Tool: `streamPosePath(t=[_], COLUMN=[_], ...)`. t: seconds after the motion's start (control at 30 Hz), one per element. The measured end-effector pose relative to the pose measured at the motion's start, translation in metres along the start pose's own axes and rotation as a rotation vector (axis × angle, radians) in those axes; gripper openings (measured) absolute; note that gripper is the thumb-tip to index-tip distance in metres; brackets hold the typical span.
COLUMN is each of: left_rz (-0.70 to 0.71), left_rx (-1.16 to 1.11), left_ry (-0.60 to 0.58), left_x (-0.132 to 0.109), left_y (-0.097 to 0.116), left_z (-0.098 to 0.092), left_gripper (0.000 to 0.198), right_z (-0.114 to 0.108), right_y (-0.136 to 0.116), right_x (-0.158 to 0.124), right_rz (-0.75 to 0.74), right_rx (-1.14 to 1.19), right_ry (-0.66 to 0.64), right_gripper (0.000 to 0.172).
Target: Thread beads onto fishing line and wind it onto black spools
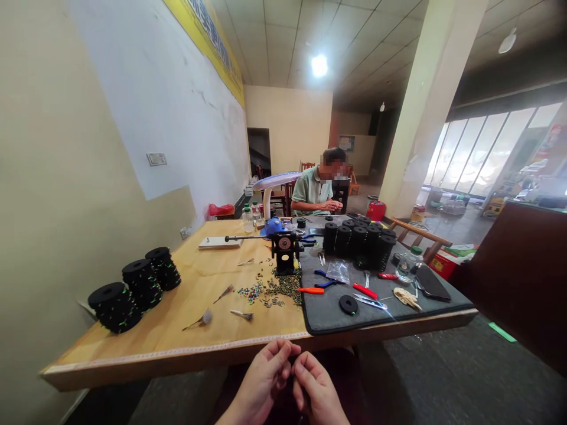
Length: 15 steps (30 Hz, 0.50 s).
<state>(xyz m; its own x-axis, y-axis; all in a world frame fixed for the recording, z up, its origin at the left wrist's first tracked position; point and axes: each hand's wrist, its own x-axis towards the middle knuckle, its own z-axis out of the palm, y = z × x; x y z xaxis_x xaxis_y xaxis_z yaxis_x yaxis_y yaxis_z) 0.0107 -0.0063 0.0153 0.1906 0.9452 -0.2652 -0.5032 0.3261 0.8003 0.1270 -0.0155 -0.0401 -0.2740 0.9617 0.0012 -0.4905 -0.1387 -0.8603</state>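
My left hand (269, 375) and my right hand (315, 385) are close together just off the table's front edge, thumbs pinched against the forefingers. Whatever they hold, if anything, is too small to make out. Beyond them on the wood lie feather-like tufts (205, 317), a scatter of small coloured beads (250, 291) and a heap of small dark-and-gold pieces (290, 289). A black winding device (284, 252) with a dial and a long rod stands behind the heap. To its right, on a grey mat (319, 316), are a black foam spool (348, 304), scissors (371, 301) and an orange-handled tool (311, 290).
Stacked black spools stand at the left (114, 307) and on the mat's far side (357, 239). Blue-handled pliers (325, 281), a clear bottle (409, 264) and a phone (433, 284) lie around the mat. A lamp (267, 200) and a seated person (314, 192) are at the far end.
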Motion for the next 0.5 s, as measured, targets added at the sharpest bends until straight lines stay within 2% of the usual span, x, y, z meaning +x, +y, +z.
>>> streamPosePath(t=[0.2,0.5], left_rz=[0.014,-0.032], left_rx=[0.004,0.015], left_ry=[0.014,0.037], left_x=[-0.0009,-0.0036], left_y=[-0.0011,-0.0039], left_z=[0.0007,0.0051], left_gripper=[0.037,0.048], right_z=[0.0022,-0.0075], right_y=[-0.0017,0.0044], right_x=[0.0009,0.0006], right_rz=[-0.006,0.119], right_rx=[0.023,-0.135], right_ry=[-0.013,-0.084], right_gripper=[0.045,0.056])
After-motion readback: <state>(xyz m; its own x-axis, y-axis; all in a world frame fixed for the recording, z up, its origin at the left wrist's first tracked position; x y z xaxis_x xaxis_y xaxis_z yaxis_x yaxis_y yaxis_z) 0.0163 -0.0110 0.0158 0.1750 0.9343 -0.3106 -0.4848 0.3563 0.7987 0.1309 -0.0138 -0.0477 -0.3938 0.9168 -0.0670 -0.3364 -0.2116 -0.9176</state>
